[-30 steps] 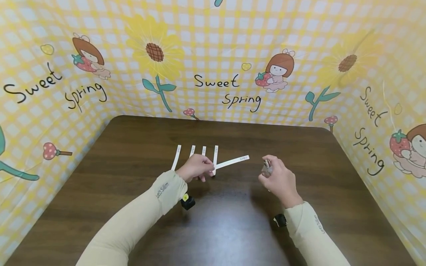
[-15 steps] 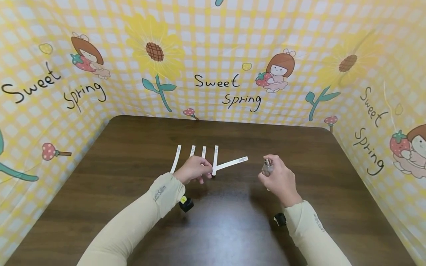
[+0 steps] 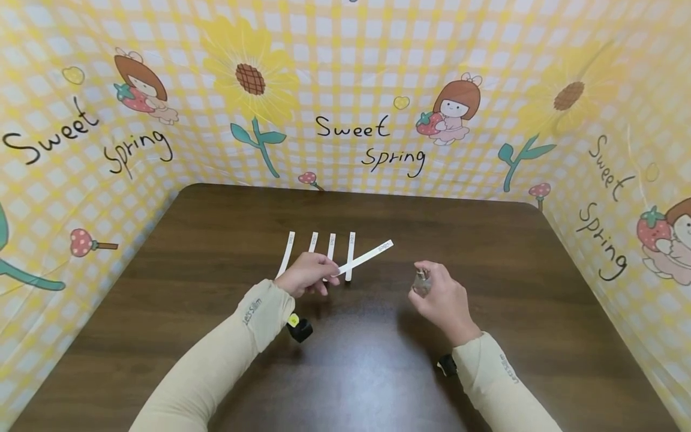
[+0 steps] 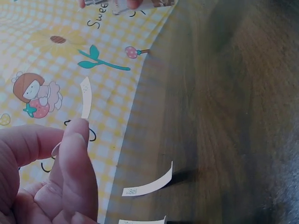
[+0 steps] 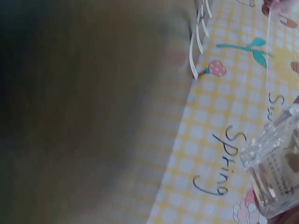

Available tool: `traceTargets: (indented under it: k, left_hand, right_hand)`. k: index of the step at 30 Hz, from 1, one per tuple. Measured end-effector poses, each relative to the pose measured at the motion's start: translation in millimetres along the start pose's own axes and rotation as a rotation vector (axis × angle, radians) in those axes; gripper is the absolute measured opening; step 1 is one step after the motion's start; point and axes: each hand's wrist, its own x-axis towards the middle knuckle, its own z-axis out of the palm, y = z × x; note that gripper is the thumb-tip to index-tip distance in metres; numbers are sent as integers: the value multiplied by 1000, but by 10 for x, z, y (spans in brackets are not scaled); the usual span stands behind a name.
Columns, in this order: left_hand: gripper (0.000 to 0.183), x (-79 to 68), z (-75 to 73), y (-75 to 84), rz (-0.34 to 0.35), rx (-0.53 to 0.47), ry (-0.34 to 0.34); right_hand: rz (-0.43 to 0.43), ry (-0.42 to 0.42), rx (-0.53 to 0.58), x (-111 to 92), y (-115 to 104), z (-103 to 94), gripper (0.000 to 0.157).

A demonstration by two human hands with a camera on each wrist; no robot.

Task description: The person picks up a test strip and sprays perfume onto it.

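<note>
My left hand (image 3: 308, 275) pinches one end of a white perfume test strip (image 3: 369, 257) between thumb and fingers; in the left wrist view the strip (image 4: 86, 98) points away from the fingertips. The strip's printed far end slants up to the right, over another strip (image 3: 351, 243) on the table. To the right, my right hand (image 3: 444, 300) grips a small clear perfume spray bottle (image 3: 421, 283), its metallic spray top under the forefinger. The right wrist view shows the glass bottle (image 5: 275, 172) with a printed label. A gap separates the bottle from the held strip.
More white strips lie in a row on the dark wooden table (image 3: 486, 252), two of them partly behind my left hand. A checked yellow cloth (image 3: 345, 78) hangs around the table's back and sides. A black wrist camera (image 3: 299, 330) hangs below my left wrist.
The left hand has shifted slightly left, and the held strip's far end has swung up and left. My right hand has moved a little left with the perfume bottle.
</note>
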Motion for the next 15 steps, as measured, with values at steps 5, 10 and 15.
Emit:
traceTargets:
  k: [5, 10, 15]
  left_hand:
    - [25, -5, 21, -13, -2, -12, 2]
    - [27, -15, 30, -36, -6, -22, -8]
    - [26, -28, 7, -70, -11, -46, -1]
  right_hand:
    - [-40, 37, 11, -25, -32, 70, 46]
    - [-44, 83, 9, -19, -20, 66, 47]
    - [-59, 158, 3, 17, 6, 44, 48]
